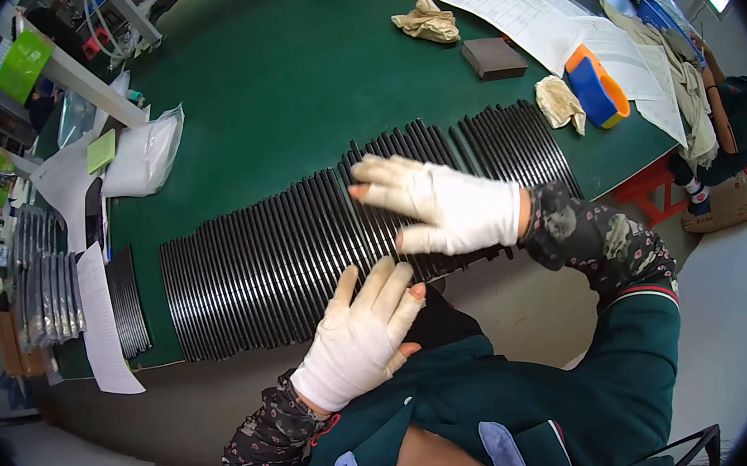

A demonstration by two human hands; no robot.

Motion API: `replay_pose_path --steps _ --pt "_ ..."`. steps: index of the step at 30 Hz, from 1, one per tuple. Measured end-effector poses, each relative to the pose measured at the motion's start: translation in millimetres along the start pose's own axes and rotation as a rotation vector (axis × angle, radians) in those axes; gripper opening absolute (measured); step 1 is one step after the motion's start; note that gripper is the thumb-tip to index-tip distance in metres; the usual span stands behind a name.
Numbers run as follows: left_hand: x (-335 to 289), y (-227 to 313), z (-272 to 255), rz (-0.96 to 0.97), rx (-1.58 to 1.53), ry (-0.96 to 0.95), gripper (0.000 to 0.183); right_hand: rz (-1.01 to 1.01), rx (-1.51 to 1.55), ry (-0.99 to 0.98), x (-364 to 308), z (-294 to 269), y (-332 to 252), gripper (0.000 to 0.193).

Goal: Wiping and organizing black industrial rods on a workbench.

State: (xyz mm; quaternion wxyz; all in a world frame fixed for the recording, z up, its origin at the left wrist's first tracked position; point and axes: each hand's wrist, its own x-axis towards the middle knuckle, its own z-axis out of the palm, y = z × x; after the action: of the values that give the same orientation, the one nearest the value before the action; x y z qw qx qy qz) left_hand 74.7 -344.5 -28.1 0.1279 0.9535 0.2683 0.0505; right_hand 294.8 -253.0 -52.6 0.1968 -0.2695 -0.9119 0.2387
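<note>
A long row of thin, glossy black rods (251, 282) lies side by side along the near edge of the green table. My left hand (356, 330), in a white glove with some bare fingertips, reaches over the near ends of the rods with its fingers stretched out. Farther right, my right hand (443, 203), gloved the same way, lies flat across the rods with fingers spread. Neither hand grips anything. A narrow gap splits off the group of rods at the right (515, 145). Under my right palm the rods are hidden.
A smaller rod stack (128, 304) and a paper sheet (105, 325) lie at the left, near bagged rods (50, 294). At the right are a brown block (494, 58), crumpled cloths (560, 104), a blue-and-orange holder (597, 87) and papers (514, 13). Another person (734, 113) sits beyond.
</note>
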Motion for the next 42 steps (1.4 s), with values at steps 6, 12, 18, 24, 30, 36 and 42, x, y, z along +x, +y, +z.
replay_pose_path --steps 6,12,18,24,30,36,42 --pt "43 3 23 0.431 -0.062 0.132 0.053 0.240 0.855 0.201 61 -43 67 0.065" --pt "59 -14 45 0.404 -0.056 0.183 0.041 0.242 1.211 0.101 87 -13 105 0.057" --pt "70 -14 47 0.369 -0.031 0.146 0.042 0.228 1.230 -0.036 71 -15 97 0.057" --pt "84 -4 43 0.353 0.002 0.121 0.054 0.384 0.231 0.116 27 -94 56 0.048" --pt "78 10 36 0.359 0.018 0.112 0.065 0.966 -0.778 0.402 -95 -146 57 0.036" --pt "63 24 26 0.384 0.018 0.161 0.062 1.075 -0.880 0.357 -136 -100 67 0.027" --pt "23 25 10 0.313 0.045 0.220 0.064 0.920 0.033 0.913 -167 -129 66 0.022"
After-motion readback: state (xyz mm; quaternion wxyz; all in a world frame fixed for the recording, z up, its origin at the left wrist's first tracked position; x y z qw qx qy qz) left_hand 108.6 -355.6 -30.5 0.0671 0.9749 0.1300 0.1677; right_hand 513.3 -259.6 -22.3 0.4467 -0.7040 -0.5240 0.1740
